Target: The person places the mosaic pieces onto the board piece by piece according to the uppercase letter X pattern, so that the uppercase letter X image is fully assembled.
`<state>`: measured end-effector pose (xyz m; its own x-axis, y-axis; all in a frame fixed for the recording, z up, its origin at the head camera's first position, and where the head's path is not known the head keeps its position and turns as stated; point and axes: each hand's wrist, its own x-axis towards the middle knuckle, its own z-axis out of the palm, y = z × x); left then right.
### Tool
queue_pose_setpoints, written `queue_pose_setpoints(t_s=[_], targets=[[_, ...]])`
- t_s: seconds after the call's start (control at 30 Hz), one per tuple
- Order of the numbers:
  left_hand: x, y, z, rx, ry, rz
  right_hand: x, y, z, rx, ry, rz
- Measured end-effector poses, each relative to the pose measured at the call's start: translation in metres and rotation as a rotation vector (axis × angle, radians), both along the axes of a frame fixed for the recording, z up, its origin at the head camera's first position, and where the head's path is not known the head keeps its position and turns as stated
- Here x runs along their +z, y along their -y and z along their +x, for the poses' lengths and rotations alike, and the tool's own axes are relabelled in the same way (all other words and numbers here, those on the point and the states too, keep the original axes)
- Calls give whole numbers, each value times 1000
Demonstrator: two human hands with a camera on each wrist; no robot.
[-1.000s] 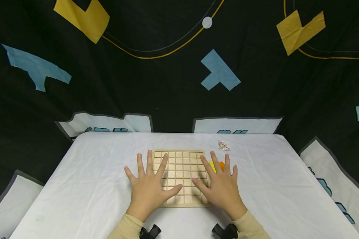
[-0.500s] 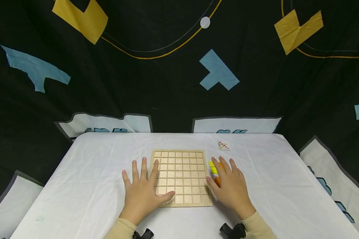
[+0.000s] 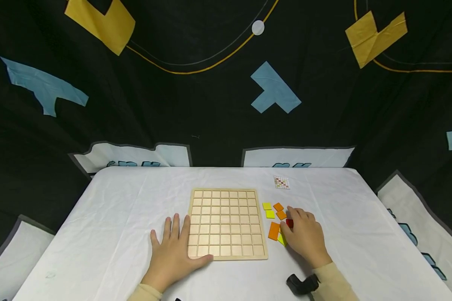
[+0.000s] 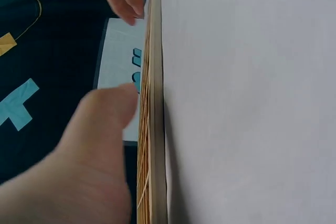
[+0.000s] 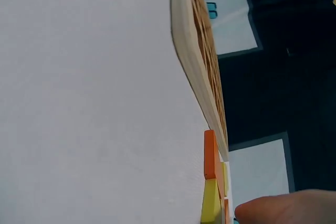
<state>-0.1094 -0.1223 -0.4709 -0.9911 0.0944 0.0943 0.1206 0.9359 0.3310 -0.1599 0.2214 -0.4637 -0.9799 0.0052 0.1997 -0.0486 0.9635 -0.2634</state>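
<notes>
A square wooden grid board (image 3: 226, 228) with bare cells lies on the white table. My left hand (image 3: 171, 259) is spread at its left edge, thumb (image 4: 102, 114) over the near left corner and fingers straight. Right of the board, my right hand (image 3: 306, 238) is low over a group of small coloured tiles. Its thumb and index finger are on either side of a red tile (image 3: 289, 223), partly hidden by the hand. Around it lie orange tiles, one of them larger (image 3: 274, 230), and yellow tiles (image 3: 270, 214). In the right wrist view, the thumb (image 5: 286, 208) is beside the tiles.
A small card (image 3: 281, 182) printed with a coloured grid lies behind the tiles. The white-covered table (image 3: 98, 209) ends at a black cloth backdrop (image 3: 196, 113) with yellow and blue patches.
Both hands have moved apart from over the board. The left has slid to its left edge, and the right has gone to the tiles, uncovering several of them, its fingers bending.
</notes>
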Motion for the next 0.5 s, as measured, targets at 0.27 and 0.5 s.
queue_pose_setpoints(t_s=[0.27, 0.5], targets=[[-18, 0, 3, -62, 39, 73, -13, 1, -10, -47, -28, -30], [-24, -1, 2, -47, -14, 79, -13, 2, -16, -32, -71, -111]])
